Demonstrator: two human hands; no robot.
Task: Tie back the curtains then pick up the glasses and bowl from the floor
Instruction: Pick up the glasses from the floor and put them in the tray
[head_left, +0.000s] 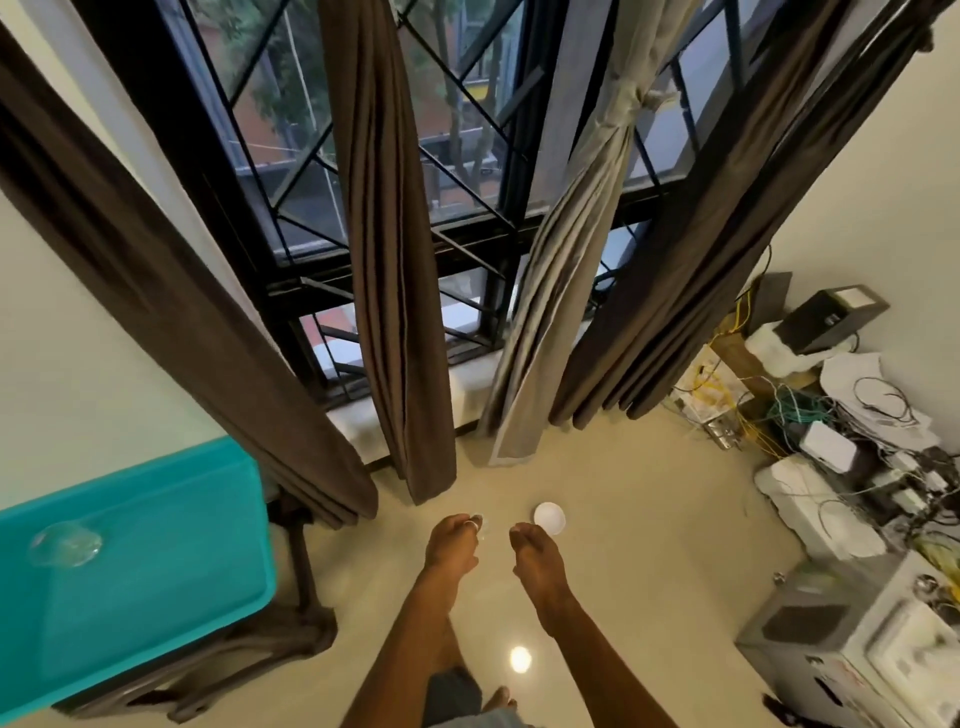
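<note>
Beige curtain (566, 270) hangs at the window (467, 171), gathered and knotted high up, while a brown curtain (395, 312) to its left hangs loose down to the floor (649, 545). More brown cloth falls at the far left and right of the window.

Lower in the same head view, both bare arms reach down and forward. The left hand (451, 545) has its fingers curled round the rim of a clear glass (482, 524) (hard to make out against the pale floor), low near the foot of the brown curtain. The right hand (537, 556) points down with its fingers bunched together; I cannot tell whether they hold anything. A white bowl (549, 517) sits on the floor just beyond those fingertips, near the glass.

A teal table (156, 571) stands at the left with a blurred clear dish (65, 543) on it, and a tangle of cables (779, 410) lies at the right.
</note>
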